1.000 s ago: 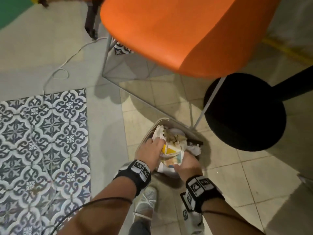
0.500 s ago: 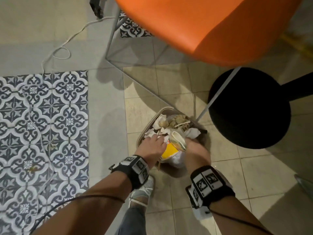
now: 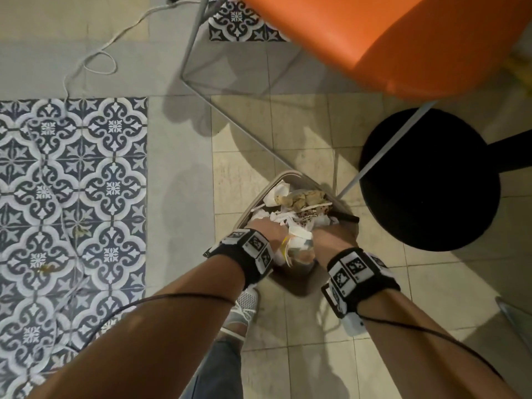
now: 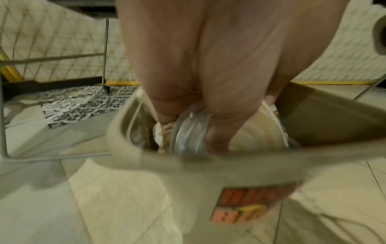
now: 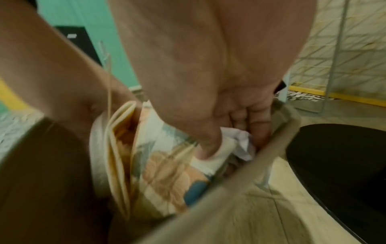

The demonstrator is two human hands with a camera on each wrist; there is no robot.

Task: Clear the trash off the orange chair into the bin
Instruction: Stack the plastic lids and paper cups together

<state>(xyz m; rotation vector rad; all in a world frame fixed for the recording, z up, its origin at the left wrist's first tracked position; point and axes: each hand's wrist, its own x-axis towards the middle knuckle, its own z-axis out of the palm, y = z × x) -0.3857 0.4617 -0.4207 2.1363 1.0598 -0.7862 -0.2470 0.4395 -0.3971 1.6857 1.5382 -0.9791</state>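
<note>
The orange chair (image 3: 388, 38) stands over the far side of a beige bin (image 3: 288, 175) on the floor, and no trash shows on the part of its seat in view. The bin is stuffed with crumpled paper and wrappers (image 3: 299, 200). Both hands are down in its near end. My left hand (image 3: 266, 230) grips a clear plastic piece (image 4: 190, 132) between fingers and thumb. My right hand (image 3: 331, 240) pinches white paper (image 5: 236, 147) on top of a printed wrapper bundle (image 5: 165, 166). The bundle (image 3: 299, 247) sits between the two hands.
A black round table base (image 3: 431, 180) lies right of the bin, with a thin chair leg (image 3: 383, 151) crossing in front of it. A white cable (image 3: 95, 56) loops on the floor at the left. My white shoe (image 3: 241, 312) stands just behind the bin.
Both hands have pushed the wrapper bundle deeper into the near end of the bin. The head view has dropped closer over the bin.
</note>
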